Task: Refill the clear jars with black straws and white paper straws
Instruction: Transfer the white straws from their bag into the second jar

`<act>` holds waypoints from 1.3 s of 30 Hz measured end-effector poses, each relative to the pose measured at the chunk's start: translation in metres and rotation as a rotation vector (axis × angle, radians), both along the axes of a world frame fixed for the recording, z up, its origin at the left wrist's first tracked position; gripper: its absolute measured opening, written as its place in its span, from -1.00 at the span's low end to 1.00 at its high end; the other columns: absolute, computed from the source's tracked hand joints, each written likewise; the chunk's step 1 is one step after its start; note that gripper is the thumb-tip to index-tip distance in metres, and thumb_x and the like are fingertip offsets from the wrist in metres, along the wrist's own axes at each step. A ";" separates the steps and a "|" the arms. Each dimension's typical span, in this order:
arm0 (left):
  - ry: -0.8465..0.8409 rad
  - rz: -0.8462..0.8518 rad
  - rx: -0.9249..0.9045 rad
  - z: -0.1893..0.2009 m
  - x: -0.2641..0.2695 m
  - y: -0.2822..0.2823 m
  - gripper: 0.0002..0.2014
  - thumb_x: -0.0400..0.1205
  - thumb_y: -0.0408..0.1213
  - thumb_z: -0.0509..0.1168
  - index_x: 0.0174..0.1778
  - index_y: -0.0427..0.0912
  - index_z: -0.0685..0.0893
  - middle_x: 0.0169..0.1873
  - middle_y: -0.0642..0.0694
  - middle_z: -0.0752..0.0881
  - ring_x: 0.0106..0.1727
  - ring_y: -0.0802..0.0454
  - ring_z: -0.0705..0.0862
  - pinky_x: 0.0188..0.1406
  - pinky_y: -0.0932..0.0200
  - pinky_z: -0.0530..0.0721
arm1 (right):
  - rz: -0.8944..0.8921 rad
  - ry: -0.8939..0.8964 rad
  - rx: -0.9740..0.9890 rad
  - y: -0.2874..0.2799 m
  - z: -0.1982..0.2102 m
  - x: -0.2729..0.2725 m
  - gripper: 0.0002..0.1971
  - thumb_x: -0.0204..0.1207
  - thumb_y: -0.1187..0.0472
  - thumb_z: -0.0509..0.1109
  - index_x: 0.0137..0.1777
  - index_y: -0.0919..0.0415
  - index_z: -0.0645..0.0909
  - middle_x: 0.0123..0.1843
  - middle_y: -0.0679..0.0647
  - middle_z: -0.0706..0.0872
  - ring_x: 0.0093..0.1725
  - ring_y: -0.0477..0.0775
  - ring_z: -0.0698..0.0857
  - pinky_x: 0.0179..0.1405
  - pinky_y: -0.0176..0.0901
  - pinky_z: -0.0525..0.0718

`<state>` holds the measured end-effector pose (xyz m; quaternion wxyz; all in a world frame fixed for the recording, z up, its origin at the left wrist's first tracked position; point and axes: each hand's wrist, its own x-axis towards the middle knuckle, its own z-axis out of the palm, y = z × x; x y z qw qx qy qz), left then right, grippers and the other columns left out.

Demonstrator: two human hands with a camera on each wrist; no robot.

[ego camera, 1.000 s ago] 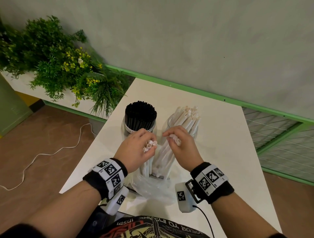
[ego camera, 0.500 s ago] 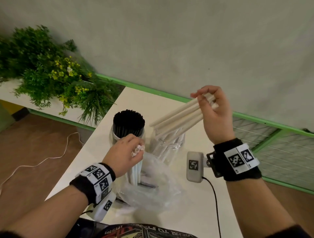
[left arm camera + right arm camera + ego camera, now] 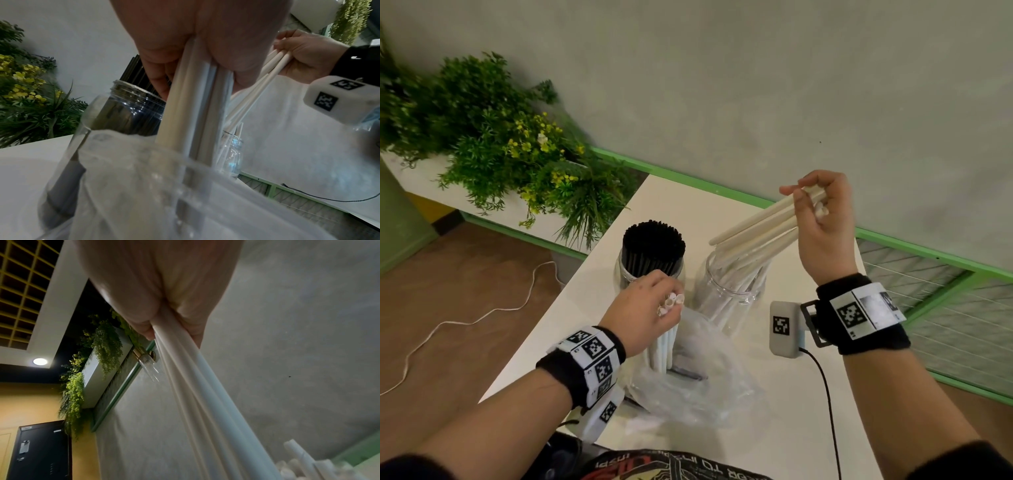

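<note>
Two clear jars stand on the white table [image 3: 774, 394]. The left jar [image 3: 650, 263] is packed with black straws [image 3: 654, 240]. The right jar [image 3: 729, 298] holds leaning white paper straws. My right hand [image 3: 804, 202] grips a small bunch of white straws [image 3: 756, 233], slanted down to the left with the free ends just above the right jar's mouth. My left hand [image 3: 667, 301] grips the top of an upright bundle of white straws [image 3: 664, 346] that stands in a clear plastic bag [image 3: 698, 387]. The left wrist view shows this bundle [image 3: 197, 105] in the fingers.
A planter of green plants with yellow flowers [image 3: 493, 144] lies left of the table. A grey wall with a green rail [image 3: 722, 188] runs behind it, and wire panels [image 3: 945, 301] sit at the right. A white cable [image 3: 482, 318] lies on the brown floor.
My right hand has left the bundle and lifted a bunch of white straws up and right, over the right jar. My left hand still holds the bundle in the bag.
</note>
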<state>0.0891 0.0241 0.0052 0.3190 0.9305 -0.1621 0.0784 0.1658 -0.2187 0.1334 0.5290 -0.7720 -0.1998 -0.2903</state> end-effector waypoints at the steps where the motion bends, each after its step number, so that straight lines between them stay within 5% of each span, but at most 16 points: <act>1: 0.001 0.001 -0.001 0.000 0.000 0.000 -0.67 0.55 0.07 0.06 0.04 0.00 0.60 -0.03 0.10 0.54 -0.07 0.08 0.56 -0.13 0.21 0.43 | 0.001 -0.005 -0.006 -0.001 0.000 0.001 -0.63 0.65 0.35 0.22 0.03 -0.27 0.45 0.16 0.37 0.58 0.11 -0.05 0.75 0.14 -0.02 0.64; 7: -0.011 0.004 0.000 0.000 -0.001 -0.002 -0.67 0.55 0.07 0.07 0.03 -0.01 0.61 -0.04 0.11 0.54 -0.08 0.10 0.54 -0.13 0.25 0.39 | -0.022 0.038 -0.088 -0.003 -0.012 0.013 -0.53 0.60 0.32 0.22 0.00 -0.45 0.45 0.15 0.22 0.59 0.15 0.15 0.70 0.17 -0.04 0.62; 10: -0.019 0.003 0.000 0.002 0.000 -0.005 -0.67 0.56 0.07 0.07 0.03 -0.02 0.62 -0.05 0.14 0.51 -0.11 0.13 0.52 -0.18 0.41 0.33 | -0.025 0.033 -0.119 0.007 -0.024 0.019 -0.58 0.59 0.42 0.23 0.01 -0.26 0.45 0.12 0.12 0.56 0.11 0.14 0.71 0.11 -0.20 0.61; 14: -0.036 0.008 -0.002 0.002 -0.001 -0.007 -0.71 0.55 0.02 0.09 -0.01 -0.03 0.62 -0.07 0.13 0.53 -0.14 0.15 0.51 -0.19 0.53 0.32 | -0.049 0.072 -0.165 0.022 -0.045 0.027 -0.79 0.56 0.52 0.29 0.06 0.23 0.59 0.10 0.16 0.56 0.00 -0.45 0.57 -0.01 -0.69 0.39; 16: -0.035 0.012 -0.002 0.002 -0.001 -0.007 -0.71 0.55 0.02 0.09 -0.01 -0.02 0.61 -0.07 0.13 0.53 -0.14 0.16 0.51 -0.18 0.54 0.31 | -0.062 0.101 -0.242 0.022 -0.059 0.033 -0.87 0.56 0.43 0.37 0.06 0.29 0.63 0.08 0.13 0.61 -0.01 -0.37 0.54 -0.02 -0.71 0.36; 20: -0.032 0.015 0.004 0.001 -0.002 -0.006 -0.70 0.56 0.03 0.07 0.00 -0.02 0.61 -0.05 0.16 0.50 -0.11 0.15 0.50 -0.15 0.47 0.30 | -0.004 0.108 -0.430 0.011 -0.081 0.037 -0.88 0.56 0.27 0.44 0.06 0.26 0.68 0.06 0.08 0.66 0.02 -0.23 0.54 0.10 -0.51 0.47; 23: -0.037 0.024 0.010 0.000 -0.001 -0.006 -0.69 0.56 0.03 0.08 0.02 -0.03 0.61 -0.05 0.17 0.48 -0.10 0.15 0.49 -0.10 0.31 0.36 | -0.085 0.089 -0.354 -0.006 -0.083 0.033 -0.77 0.65 0.13 0.31 0.19 0.21 0.66 0.15 0.04 0.63 0.16 -0.06 0.58 0.18 -0.27 0.53; 26: -0.036 0.028 0.012 -0.001 -0.001 -0.006 -0.71 0.56 0.02 0.09 0.03 -0.02 0.61 -0.05 0.17 0.48 -0.09 0.15 0.49 -0.08 0.28 0.37 | -0.238 0.152 -0.144 -0.029 -0.093 0.024 -0.77 0.70 0.29 0.18 0.24 0.26 0.61 0.17 0.10 0.61 0.14 -0.13 0.55 0.20 -0.30 0.55; 30: -0.029 0.025 0.012 -0.002 0.000 -0.006 -0.71 0.56 0.03 0.09 0.04 -0.01 0.60 -0.04 0.16 0.49 -0.08 0.13 0.51 -0.07 0.28 0.38 | -0.235 0.468 -0.099 -0.044 -0.118 0.010 -0.65 0.61 0.41 0.26 0.36 0.18 0.48 0.26 0.11 0.53 0.19 0.01 0.55 0.24 -0.02 0.58; 34: -0.016 0.027 0.022 -0.001 -0.001 -0.006 -0.69 0.55 0.05 0.07 0.04 0.01 0.59 -0.03 0.16 0.49 -0.07 0.15 0.49 -0.09 0.29 0.36 | -0.095 0.720 -0.224 -0.035 -0.135 0.015 -0.30 0.50 0.07 0.46 0.59 0.15 0.26 0.41 0.05 0.39 0.35 0.04 0.45 0.31 -0.07 0.47; 37: -0.009 0.026 0.027 -0.001 -0.001 -0.006 -0.68 0.55 0.06 0.05 0.04 0.01 0.59 -0.03 0.16 0.49 -0.07 0.15 0.49 -0.10 0.27 0.37 | -0.106 0.765 -0.263 -0.020 -0.139 0.028 -0.08 0.22 -0.23 0.42 0.58 0.14 0.31 0.47 0.13 0.38 0.47 0.14 0.39 0.47 0.16 0.42; 39: -0.007 0.028 0.028 -0.001 -0.001 -0.006 -0.68 0.55 0.06 0.05 0.03 0.01 0.59 -0.03 0.16 0.49 -0.07 0.14 0.50 -0.09 0.27 0.38 | -0.159 0.780 -0.252 -0.010 -0.141 0.036 -0.06 0.19 -0.24 0.48 0.56 0.15 0.33 0.45 0.18 0.39 0.48 0.19 0.37 0.49 0.22 0.38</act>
